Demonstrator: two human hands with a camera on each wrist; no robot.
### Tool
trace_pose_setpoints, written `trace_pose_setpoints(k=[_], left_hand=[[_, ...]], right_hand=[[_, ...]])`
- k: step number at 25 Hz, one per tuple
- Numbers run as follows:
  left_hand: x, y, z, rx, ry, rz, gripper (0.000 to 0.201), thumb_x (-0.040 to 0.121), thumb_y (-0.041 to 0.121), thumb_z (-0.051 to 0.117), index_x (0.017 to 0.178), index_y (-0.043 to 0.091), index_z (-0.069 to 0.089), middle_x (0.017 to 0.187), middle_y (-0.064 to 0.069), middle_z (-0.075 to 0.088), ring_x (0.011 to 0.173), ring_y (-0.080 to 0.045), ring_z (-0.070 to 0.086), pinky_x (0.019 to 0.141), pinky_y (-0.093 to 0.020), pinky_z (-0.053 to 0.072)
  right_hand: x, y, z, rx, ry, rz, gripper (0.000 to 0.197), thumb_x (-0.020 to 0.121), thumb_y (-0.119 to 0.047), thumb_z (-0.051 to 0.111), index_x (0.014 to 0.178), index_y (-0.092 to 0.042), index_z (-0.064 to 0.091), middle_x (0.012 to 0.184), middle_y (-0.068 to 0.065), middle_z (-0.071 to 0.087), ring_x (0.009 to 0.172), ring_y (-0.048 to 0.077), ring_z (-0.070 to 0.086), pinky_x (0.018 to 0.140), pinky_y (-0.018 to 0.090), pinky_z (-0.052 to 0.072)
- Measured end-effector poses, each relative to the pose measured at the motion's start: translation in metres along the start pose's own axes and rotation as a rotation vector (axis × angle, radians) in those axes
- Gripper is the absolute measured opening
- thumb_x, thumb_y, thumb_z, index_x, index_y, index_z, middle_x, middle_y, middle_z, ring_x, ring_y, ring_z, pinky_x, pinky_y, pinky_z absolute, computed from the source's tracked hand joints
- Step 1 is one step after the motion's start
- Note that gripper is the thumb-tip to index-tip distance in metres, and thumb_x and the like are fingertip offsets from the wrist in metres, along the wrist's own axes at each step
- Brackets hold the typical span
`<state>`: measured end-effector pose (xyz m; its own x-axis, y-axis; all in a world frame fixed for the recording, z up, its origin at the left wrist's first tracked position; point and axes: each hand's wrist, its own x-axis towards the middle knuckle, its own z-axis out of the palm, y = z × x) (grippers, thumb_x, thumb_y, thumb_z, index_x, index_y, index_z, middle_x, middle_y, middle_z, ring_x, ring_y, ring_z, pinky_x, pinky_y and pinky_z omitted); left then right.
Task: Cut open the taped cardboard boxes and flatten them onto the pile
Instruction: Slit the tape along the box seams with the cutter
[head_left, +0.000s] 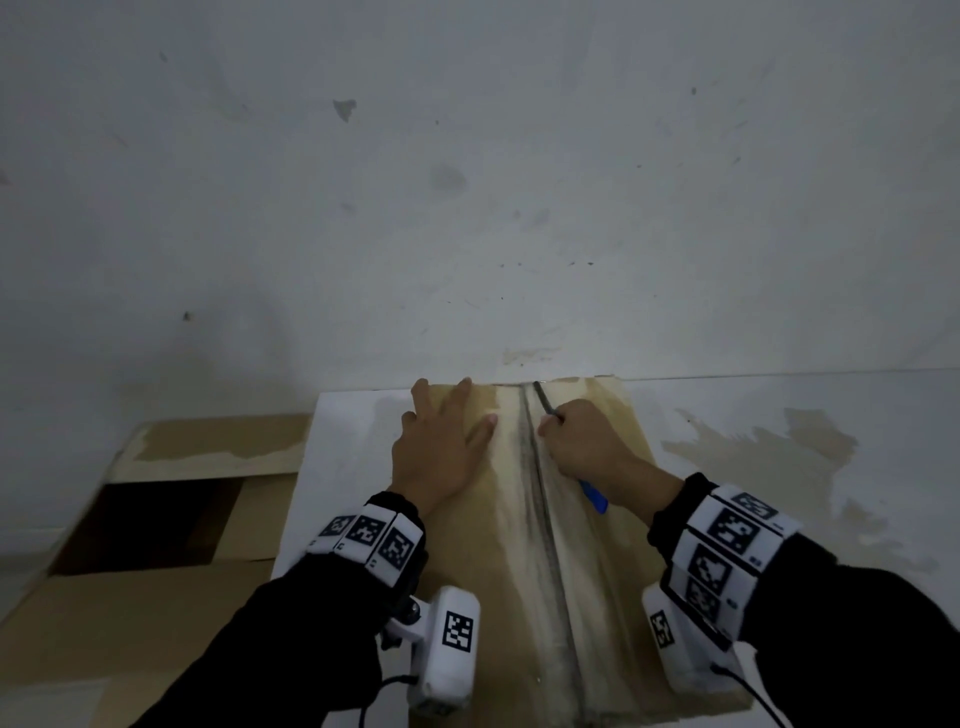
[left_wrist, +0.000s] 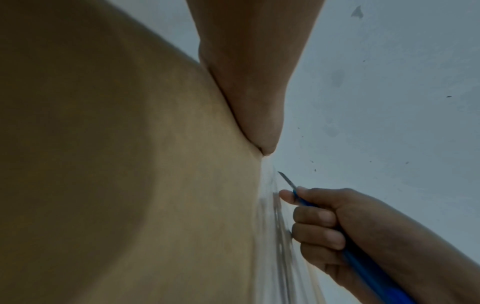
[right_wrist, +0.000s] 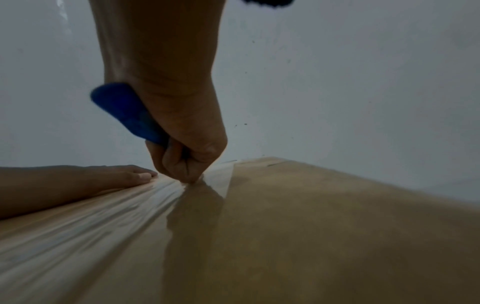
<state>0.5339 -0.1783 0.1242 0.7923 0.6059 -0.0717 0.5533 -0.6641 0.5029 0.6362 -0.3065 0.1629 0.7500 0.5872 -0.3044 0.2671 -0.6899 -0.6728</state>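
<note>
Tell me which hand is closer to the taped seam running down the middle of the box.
Right. The right hand holds the blue knife with its knuckles against the taped seam. The left hand lies flat on the box top, left of the seam, only its thumb close.

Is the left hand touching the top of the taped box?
Touching. In the head view the left hand lies flat, fingers spread, on the taped box; the right wrist view shows its fingers resting on the cardboard beside the tape.

Black sleeves (head_left: 291, 623); white marker-printed wristbands (head_left: 371, 540); white wrist cameras (head_left: 449, 654).
</note>
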Motion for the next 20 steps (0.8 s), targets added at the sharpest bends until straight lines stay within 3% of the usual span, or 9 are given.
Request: trace_pose_setpoints(k=[3,7,12,16,18,20], left_hand=[[0.0,0.0,0.0,0.001,-0.001,-0.001,0.063,0.093,0.061,0.034,0.148,0.033,0.021,0.152,-0.009,0.004,0.125,-0.042,0.036,0.096,-0.047,0.04],[0.001,0.0,0.0,0.002,0.001,-0.002,0.063,0.093,0.061,0.034,0.148,0.033,0.021,0.153,-0.009,0.004,0.126,-0.042,0.036,0.097,-0.048,0.039],[0.001,0.0,0.0,0.0,-0.008,-0.009,0.064,0.092,0.062,0.033,0.148,0.033,0.02,0.154,-0.007,0.003,0.128,-0.042,0.034,0.098,-0.049,0.039],[0.002,-0.001,0.0,-0.005,0.0,-0.007,0.064,0.092,0.063,0.033,0.148,0.034,0.021,0.153,-0.006,0.003,0.127,-0.04,0.034,0.098,-0.048,0.039],[0.002,-0.001,0.001,-0.006,0.001,-0.005,0.065,0.092,0.064,0.033,0.148,0.034,0.021,0.154,-0.006,0.003,0.128,-0.04,0.034,0.098,-0.048,0.039],[0.003,-0.002,0.001,-0.008,0.005,-0.002,0.065,0.091,0.064,0.034,0.148,0.034,0.021,0.153,-0.006,0.003,0.127,-0.04,0.034,0.097,-0.048,0.04]], right_hand=[[-0.002,-0.006,0.001,-0.091,-0.005,0.011,0.027,0.098,-0.012,0.037,0.072,-0.008,0.042,0.066,0.001,0.039,0.055,0.01,0.036,0.049,0.019,0.028],[-0.015,-0.018,0.003,-0.246,0.01,-0.015,0.036,0.097,-0.004,0.034,0.063,-0.014,0.033,0.063,0.001,0.026,0.057,0.014,0.028,0.045,0.018,0.017],[-0.007,-0.027,0.0,-0.357,0.0,-0.07,0.04,0.095,-0.005,0.039,0.058,-0.016,0.027,0.062,0.001,0.031,0.052,0.009,0.028,0.041,0.018,0.025],[-0.007,-0.029,0.001,-0.287,0.051,-0.107,0.039,0.096,-0.01,0.038,0.058,-0.013,0.03,0.058,0.001,0.033,0.048,0.009,0.03,0.038,0.017,0.026],[-0.005,-0.025,0.002,-0.218,0.074,-0.086,0.029,0.097,-0.016,0.038,0.07,-0.008,0.039,0.061,0.001,0.038,0.05,0.009,0.035,0.043,0.019,0.024],[-0.004,-0.023,0.003,-0.169,0.057,-0.067,0.016,0.098,-0.019,0.04,0.093,-0.004,0.037,0.066,0.001,0.041,0.054,0.01,0.039,0.045,0.022,0.025]])
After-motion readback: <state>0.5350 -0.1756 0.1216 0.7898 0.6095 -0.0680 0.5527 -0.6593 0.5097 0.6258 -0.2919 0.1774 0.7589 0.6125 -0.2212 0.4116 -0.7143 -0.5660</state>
